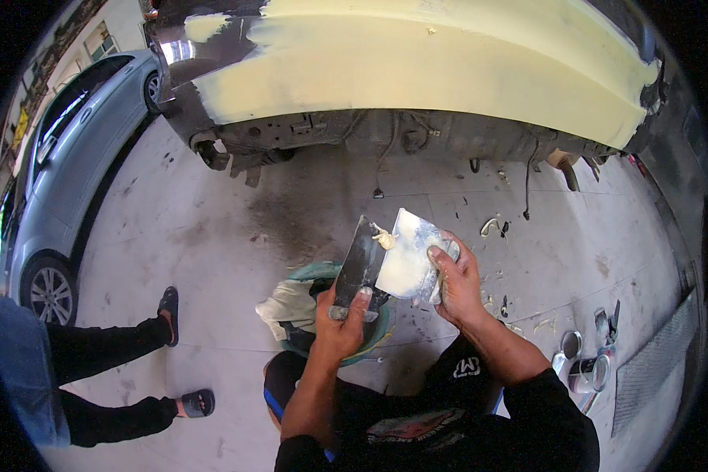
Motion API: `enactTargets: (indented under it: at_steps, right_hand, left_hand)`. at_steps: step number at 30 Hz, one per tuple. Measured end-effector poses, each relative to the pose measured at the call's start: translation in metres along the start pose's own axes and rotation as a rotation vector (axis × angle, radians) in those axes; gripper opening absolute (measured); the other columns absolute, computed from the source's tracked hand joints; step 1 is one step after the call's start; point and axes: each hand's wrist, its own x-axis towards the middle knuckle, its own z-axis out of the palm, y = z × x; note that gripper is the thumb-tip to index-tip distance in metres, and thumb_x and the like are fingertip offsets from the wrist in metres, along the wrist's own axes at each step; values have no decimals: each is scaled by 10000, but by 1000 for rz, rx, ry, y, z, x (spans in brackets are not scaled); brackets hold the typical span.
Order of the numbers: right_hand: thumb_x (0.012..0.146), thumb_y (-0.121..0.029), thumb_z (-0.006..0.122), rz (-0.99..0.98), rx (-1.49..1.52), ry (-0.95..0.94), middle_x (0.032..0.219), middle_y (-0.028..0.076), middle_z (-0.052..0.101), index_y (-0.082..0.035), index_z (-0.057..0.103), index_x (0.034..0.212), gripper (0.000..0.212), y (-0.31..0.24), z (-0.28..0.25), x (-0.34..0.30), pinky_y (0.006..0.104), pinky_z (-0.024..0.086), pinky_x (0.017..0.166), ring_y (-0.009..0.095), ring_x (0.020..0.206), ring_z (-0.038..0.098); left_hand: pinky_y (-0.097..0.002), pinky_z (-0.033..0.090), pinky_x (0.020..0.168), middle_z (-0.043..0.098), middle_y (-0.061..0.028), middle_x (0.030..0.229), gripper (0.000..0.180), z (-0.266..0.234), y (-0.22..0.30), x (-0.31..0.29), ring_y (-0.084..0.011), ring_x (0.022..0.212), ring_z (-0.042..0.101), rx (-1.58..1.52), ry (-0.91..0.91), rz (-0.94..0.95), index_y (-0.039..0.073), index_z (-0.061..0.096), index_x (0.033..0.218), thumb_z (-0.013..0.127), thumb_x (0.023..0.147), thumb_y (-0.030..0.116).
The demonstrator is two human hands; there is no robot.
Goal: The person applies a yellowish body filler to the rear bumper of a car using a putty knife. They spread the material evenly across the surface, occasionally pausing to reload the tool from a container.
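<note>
Bucket (313, 271) sits partly hidden behind dark spreader (355, 266).

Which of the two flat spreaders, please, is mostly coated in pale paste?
The pale spreader in the right hand; the dark spreader is in the left hand.

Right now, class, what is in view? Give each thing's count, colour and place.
dark blade: 1, blackish, left hand
smeared blade: 1, cream-white, right hand
putty dab: 1, cream, between blades' upper parts
car panel: 1, dark, largely cream-coated, top
car: 1, silver-blue, left
bucket: 1, teal, beyond left hand
cloth: 1, off-white, bucket's left side
scraps: several, mostly cream, floor, right
can: at least 1, pale and dark, lower right
mat: 1, grey, far right
other person: 1, blue top, black trousers, lower left
sandals: 2, dark, that person's feet
own shirt: 1, black, bottom
own hands: 2, bare, centre
</note>
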Motion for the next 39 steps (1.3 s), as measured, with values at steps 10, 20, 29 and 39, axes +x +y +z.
enactTargets:
  at_steps: [10,20,29,39]
  right_hand:
    - [911,-116,535,-10,40,2,972,139,606,-26,430,1197,318,10,-7,5,358,575,452,214,694,654]
    - [809,-1,561,-353,-1959,-51,1008,115,662,-88,630,1064,278,-51,-98,43,386,519,772,261,863,650]
    - [863,-56,545,-434,-1227,-49,916,160,647,-95,566,1124,264,-64,-59,69,375,509,740,255,812,650]
    - [904,-50,517,-855,-313,230,983,51,587,-1,443,1167,277,-119,-33,141,268,497,594,97,785,559]
  left_hand:
    - [-293,452,712,618,-128,836,323,-2,8,-5,-176,746,568,315,-239,-137,-1,569,1150,576,894,196]
    - [-392,510,798,598,-145,1082,403,3,-23,5,-265,935,609,-520,228,-648,-30,482,1180,627,850,151]
    - [-475,508,820,606,-134,1081,386,-3,-39,7,-314,952,616,-837,296,-504,13,484,1205,575,859,157]
    - [-492,461,891,549,-142,1154,478,-23,-99,-55,-334,1023,568,-807,333,-654,10,423,1262,589,838,157]
